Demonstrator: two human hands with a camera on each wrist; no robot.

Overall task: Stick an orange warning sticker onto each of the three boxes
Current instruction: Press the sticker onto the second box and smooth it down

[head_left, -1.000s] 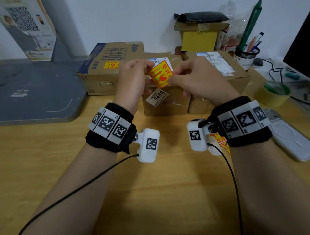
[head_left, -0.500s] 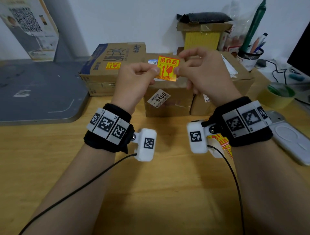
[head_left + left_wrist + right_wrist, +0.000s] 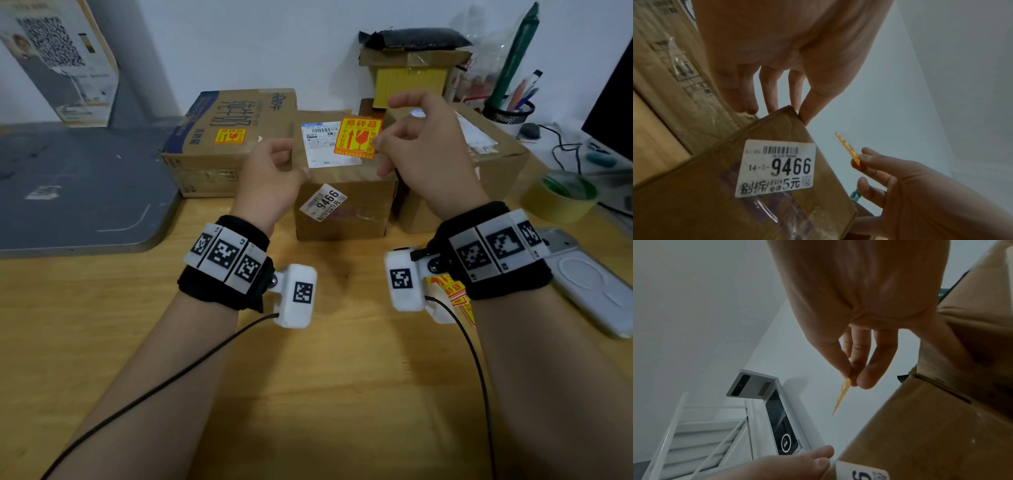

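R hand has a narrow pinch grip, thumb + fingertips on the right edge of the orange sticker, so the sticky back stays untouched and the face points up at the head cam; wrist views show it edge-on, a thin stiff-ish film hanging clear of the cardboard, prob. so it can be aimed before it grabs. It hovers just above the top of the middle box, overlapping the white shipping label from the head view, not yet stuck down by my reading. L hand holds nothing; fingers loosely bent, tips at the box's top-left corner, likely steadying it vs. the press to come. Middle box: plain brown corrugated, creased, glossy clear tape, paper price label on the front. Left box, printed carton w/ blue edge, already carries an orange sticker. Right box sits behind the R hand; no orange seen on it, though part is hidden. More stickers lie on the wooden worktop under the R wrist. So approx. one of three done, second in hand.
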